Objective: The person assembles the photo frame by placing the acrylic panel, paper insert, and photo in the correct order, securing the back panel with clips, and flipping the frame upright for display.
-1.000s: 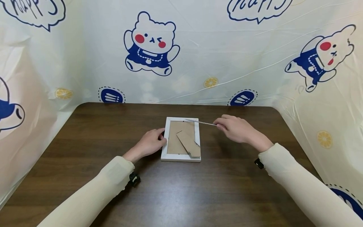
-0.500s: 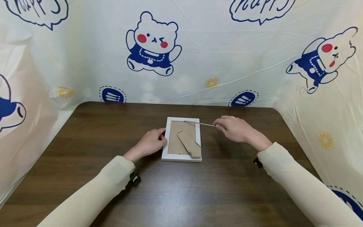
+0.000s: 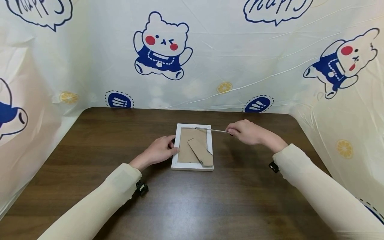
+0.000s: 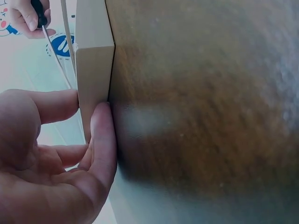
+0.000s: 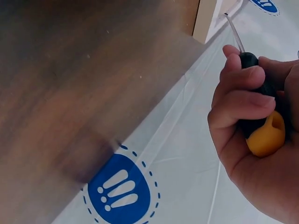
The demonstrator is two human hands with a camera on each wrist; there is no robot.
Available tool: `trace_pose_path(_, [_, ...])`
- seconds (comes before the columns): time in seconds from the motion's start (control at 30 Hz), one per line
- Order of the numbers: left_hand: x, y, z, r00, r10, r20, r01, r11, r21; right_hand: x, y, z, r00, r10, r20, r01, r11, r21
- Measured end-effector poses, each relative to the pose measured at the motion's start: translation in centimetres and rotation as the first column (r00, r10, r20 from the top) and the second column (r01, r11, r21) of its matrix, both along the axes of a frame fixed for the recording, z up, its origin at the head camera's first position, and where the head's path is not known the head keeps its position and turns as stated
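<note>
**Back up on dark wood, beneath a screwdriver tip**

Flat on the brown wooden table (image 3: 186, 213), about midway from side to side and towards the far edge: a white picture frame (image 3: 192, 166), back uppermost. Set within it, a brown backing board (image 3: 183, 154); across that, slanting to the near right corner, a brown stand flap (image 3: 200, 152) with a ragged edge. At the board's far edge, the tip of a screwdriver (image 5: 267, 141), thin in the shaft, black and yellow in the handle. Around that handle, curled snugly, the fingers of the right hand (image 3: 247, 132). At the frame's left side, well apart from the other, the left hand (image 3: 159, 150), pinching the edge between thumb and fingers. Over both forearms, cream sleeves (image 3: 99, 200); at each wrist, a small black device (image 3: 142, 188).

Across the tabletop, streaky grain, rounded far corners, pale glare towards the near side, soft shadow beneath the arms. Behind and along both sides, a pale, creased sheet (image 3: 216, 66), printed with red-cheeked bears (image 3: 162, 63) in blue, the right-hand one tilted; also orange slices (image 3: 224, 87), blue ovals (image 3: 120, 100) ringed by dashes, and, along the top, cropped speech bubbles (image 3: 277, 10) with lettering.
</note>
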State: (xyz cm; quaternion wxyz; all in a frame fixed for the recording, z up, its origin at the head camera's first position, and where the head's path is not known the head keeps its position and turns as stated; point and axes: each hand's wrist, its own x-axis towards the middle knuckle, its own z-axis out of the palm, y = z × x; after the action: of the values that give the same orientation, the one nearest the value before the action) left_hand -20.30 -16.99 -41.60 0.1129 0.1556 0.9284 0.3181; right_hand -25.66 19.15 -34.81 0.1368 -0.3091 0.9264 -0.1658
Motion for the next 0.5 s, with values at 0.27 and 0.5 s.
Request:
trace_pose_path(0.27, [0.0, -0.1, -0.2, 1.000, -0.008, 0.012, 0.008, 1.000, 0.008, -1.7, 0.0, 2.0, 0.981, 0.020, 0.191, -0.026, 0.999, 0.029])
trace_pose_path(0.5, [0.1, -0.4, -0.4, 0.999, -0.036, 0.009, 0.036, 0.999, 0.033, -3.1, -0.5, 3.6, 0.862, -0.046, 0.504, 0.059, 0.998, -0.011])
